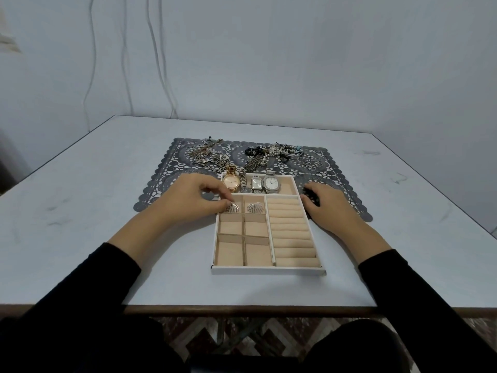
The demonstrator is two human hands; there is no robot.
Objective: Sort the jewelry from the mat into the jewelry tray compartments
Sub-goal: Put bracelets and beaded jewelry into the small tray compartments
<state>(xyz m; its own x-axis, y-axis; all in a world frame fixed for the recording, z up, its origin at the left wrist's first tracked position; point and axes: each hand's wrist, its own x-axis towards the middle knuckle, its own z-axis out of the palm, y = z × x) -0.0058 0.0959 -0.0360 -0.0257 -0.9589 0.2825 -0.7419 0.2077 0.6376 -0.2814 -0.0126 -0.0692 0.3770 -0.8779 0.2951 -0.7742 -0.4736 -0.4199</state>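
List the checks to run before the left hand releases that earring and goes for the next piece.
1. Left earring inside the far-left small compartment: ok, the left hand pinches it there.
2. Second earring in the neighbouring compartment: ok.
3. Watches in the long far compartment: ok.
4. Ring rolls free: ok.
5. Right hand free: cannot tell whether it holds something.
6. Mat cleared: not ok, two jewelry piles remain.
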